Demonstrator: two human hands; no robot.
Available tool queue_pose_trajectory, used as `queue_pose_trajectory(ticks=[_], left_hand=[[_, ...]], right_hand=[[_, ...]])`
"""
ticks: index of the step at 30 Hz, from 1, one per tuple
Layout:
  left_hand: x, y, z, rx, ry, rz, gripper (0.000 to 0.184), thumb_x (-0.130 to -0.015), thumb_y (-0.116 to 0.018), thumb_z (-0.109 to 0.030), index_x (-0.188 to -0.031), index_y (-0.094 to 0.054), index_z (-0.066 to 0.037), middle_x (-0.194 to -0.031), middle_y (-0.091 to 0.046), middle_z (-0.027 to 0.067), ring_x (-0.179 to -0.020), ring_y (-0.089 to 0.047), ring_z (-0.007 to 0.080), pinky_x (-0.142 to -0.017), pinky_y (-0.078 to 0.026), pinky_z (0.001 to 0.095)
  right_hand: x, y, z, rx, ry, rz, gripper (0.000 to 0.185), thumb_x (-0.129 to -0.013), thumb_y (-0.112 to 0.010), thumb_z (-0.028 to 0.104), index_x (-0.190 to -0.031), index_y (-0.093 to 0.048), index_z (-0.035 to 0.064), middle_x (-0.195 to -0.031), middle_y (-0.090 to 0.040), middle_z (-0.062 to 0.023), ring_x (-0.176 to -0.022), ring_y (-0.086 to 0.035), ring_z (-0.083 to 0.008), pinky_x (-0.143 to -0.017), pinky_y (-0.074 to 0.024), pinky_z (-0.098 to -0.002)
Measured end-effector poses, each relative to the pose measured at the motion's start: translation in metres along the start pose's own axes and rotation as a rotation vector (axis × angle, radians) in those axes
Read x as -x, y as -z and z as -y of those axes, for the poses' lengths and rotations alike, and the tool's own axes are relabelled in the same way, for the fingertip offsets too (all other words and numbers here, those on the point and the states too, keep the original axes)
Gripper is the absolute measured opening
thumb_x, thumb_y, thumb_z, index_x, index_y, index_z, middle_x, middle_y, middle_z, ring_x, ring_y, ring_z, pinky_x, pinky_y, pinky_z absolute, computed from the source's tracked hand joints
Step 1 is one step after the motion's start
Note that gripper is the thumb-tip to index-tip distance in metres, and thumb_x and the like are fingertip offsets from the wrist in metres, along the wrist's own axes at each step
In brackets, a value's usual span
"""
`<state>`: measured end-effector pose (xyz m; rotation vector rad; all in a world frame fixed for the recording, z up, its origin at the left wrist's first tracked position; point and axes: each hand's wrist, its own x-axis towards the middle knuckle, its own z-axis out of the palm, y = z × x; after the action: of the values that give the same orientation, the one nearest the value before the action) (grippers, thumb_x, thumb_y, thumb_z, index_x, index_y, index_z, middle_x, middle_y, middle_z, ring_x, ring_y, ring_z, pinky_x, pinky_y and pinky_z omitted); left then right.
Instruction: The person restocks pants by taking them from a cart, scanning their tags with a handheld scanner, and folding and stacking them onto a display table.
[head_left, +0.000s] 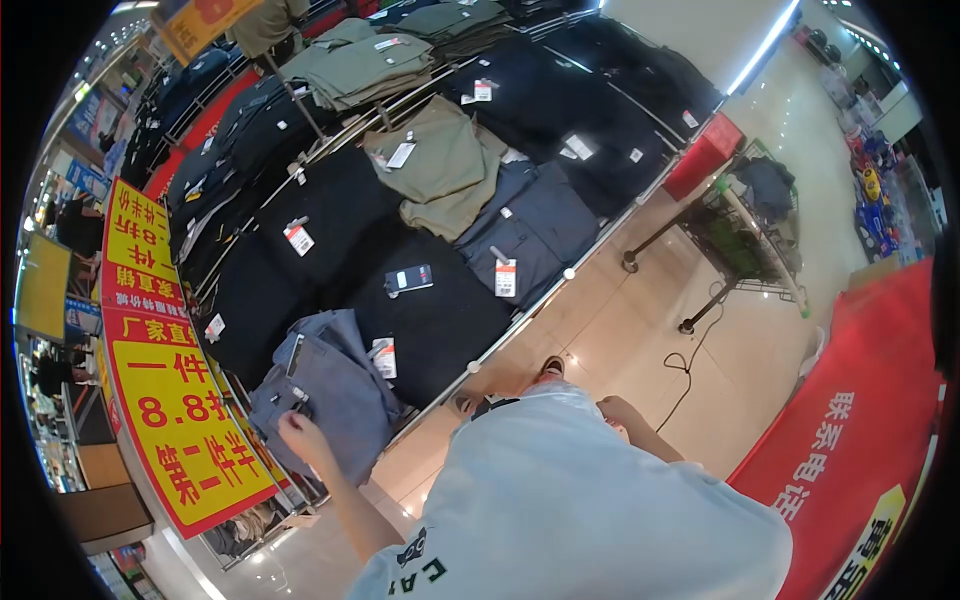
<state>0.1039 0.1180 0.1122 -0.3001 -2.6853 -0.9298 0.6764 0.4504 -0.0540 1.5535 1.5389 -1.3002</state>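
My left hand [302, 440] is at the waist of blue-grey trousers [345, 395], its fingers bent together on the fabric close to a tag. These trousers lie loosely folded at the near left corner of the display table. Beside them are black trousers [440, 325] with white and red tags. My right hand [613, 412] is low in front of my body, partly hidden by my light shirt, and its fingers cannot be made out. Olive trousers [440, 160] and dark grey trousers [530, 220] lie farther along the table.
A yellow and red sign [170, 400] stands along the table's left side. At the right are a wheeled cart [745, 235] with dark cloth, a cable [690, 375] on the tiled floor and a red banner [850, 390]. A metal rail [500, 350] edges the table.
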Motion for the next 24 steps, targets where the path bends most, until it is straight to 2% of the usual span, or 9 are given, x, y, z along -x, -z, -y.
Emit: queue_pose_trajectory(ticks=[2,4,5,10,14,15,16,18,24], left_hand=[[0.043,-0.028,-0.067,0.213,0.011,0.075,0.016,-0.094,-0.054,-0.012,-0.097,-0.060,0.002,-0.086,-0.063,0.0159,-0.081,-0.061,0.0290,-0.078,-0.049,0.0375],[0.087,-0.068,-0.111,0.357,0.107,0.346,0.013,-0.095,-0.053,-0.011,-0.094,-0.060,0.001,-0.083,-0.060,0.0121,-0.077,-0.059,0.0210,-0.074,-0.048,0.0334],[0.110,-0.092,-0.132,0.415,0.035,0.392,0.015,-0.099,-0.052,-0.015,-0.092,-0.061,-0.005,-0.066,-0.052,-0.0004,-0.056,-0.048,0.0065,-0.050,-0.039,0.0246],[0.201,-0.137,-0.274,0.481,-0.165,0.802,0.013,-0.095,-0.057,-0.013,-0.091,-0.062,-0.001,-0.067,-0.058,0.0042,-0.063,-0.053,0.0082,-0.058,-0.044,0.0277],[0.233,-0.172,-0.307,0.423,-0.187,0.962,0.014,-0.093,-0.057,-0.014,-0.092,-0.062,-0.001,-0.068,-0.060,0.0098,-0.064,-0.058,0.0133,-0.060,-0.047,0.0315],[0.237,-0.174,-0.319,0.397,-0.190,0.992,0.014,-0.093,-0.056,-0.014,-0.092,-0.062,-0.002,-0.070,-0.062,0.0138,-0.064,-0.061,0.0180,-0.062,-0.049,0.0346],[0.238,-0.178,-0.327,0.391,-0.189,0.992,0.014,-0.093,-0.056,-0.014,-0.092,-0.062,-0.002,-0.070,-0.062,0.0138,-0.064,-0.061,0.0180,-0.062,-0.049,0.0346],[0.235,-0.187,-0.336,0.347,-0.198,0.987,0.015,-0.092,-0.056,-0.016,-0.093,-0.062,-0.002,-0.069,-0.061,0.0136,-0.062,-0.061,0.0194,-0.061,-0.048,0.0348],[0.220,-0.222,-0.383,0.266,-0.224,1.052,0.018,-0.093,-0.057,-0.016,-0.092,-0.063,0.001,-0.070,-0.064,0.0099,-0.065,-0.059,0.0122,-0.062,-0.048,0.0302]], right_hand=[[0.001,0.034,-0.008,-0.179,-0.086,-0.028,0.042,-0.087,-0.054,0.036,-0.107,-0.065,0.0011,-0.089,-0.071,-0.0107,-0.070,-0.067,-0.0212,-0.062,-0.0553,-0.0342],[-0.002,0.064,-0.020,-0.157,-0.120,-0.024,0.040,-0.090,-0.055,0.037,-0.109,-0.064,0.0030,-0.089,-0.069,-0.0097,-0.074,-0.065,-0.0188,-0.066,-0.0541,-0.0333],[-0.004,0.079,-0.023,-0.160,-0.118,-0.023,0.040,-0.090,-0.055,0.037,-0.109,-0.064,0.0030,-0.089,-0.069,-0.0097,-0.074,-0.065,-0.0188,-0.066,-0.0541,-0.0333],[0.013,0.164,-0.026,-0.405,0.091,-0.229,0.043,-0.093,-0.053,0.040,-0.108,-0.064,0.0020,-0.088,-0.068,-0.0101,-0.073,-0.064,-0.0190,-0.062,-0.0527,-0.0327],[-0.021,0.199,-0.075,-0.100,0.085,-0.400,0.044,-0.093,-0.053,0.041,-0.108,-0.064,0.0011,-0.087,-0.068,-0.0109,-0.072,-0.064,-0.0198,-0.062,-0.0523,-0.0335],[-0.023,0.206,-0.085,-0.187,0.012,-0.343,0.049,-0.091,-0.055,0.041,-0.113,-0.066,-0.0010,-0.111,-0.068,-0.0257,-0.114,-0.062,-0.0372,-0.098,-0.0470,-0.0425],[-0.028,0.210,-0.092,-0.188,0.013,-0.338,0.049,-0.091,-0.055,0.041,-0.113,-0.066,-0.0010,-0.111,-0.068,-0.0257,-0.114,-0.062,-0.0372,-0.098,-0.0470,-0.0425],[-0.047,0.210,-0.116,-0.315,0.051,-0.375,0.040,-0.093,-0.054,0.041,-0.103,-0.064,0.0030,-0.088,-0.066,-0.0077,-0.072,-0.063,-0.0180,-0.064,-0.0520,-0.0337],[-0.015,0.264,-0.079,-0.568,0.062,-0.153,0.033,-0.095,-0.053,0.034,-0.099,-0.063,0.0035,-0.085,-0.065,-0.0053,-0.071,-0.061,-0.0160,-0.065,-0.0503,-0.0287]])
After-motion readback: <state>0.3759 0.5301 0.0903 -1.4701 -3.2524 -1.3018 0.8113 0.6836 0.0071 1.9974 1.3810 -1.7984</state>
